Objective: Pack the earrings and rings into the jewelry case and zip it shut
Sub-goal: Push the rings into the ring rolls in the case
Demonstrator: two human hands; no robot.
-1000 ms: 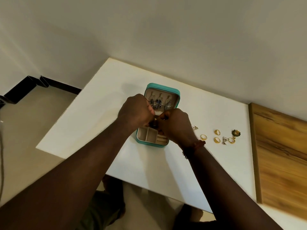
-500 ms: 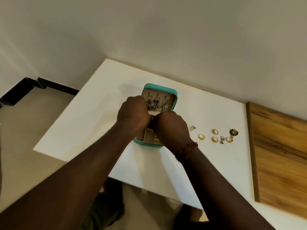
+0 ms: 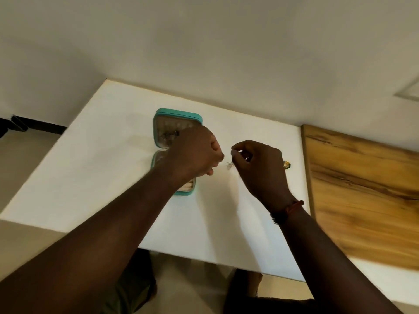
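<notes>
Possibly the silver earring, just beside the open jewelry case, is pinched by the right hand; what the curled left hand holds cannot be told. Loosely held, it could be dropped onto the counter.

A white table meets a cream wall, wooden panel on its right, beige floor left.
</notes>
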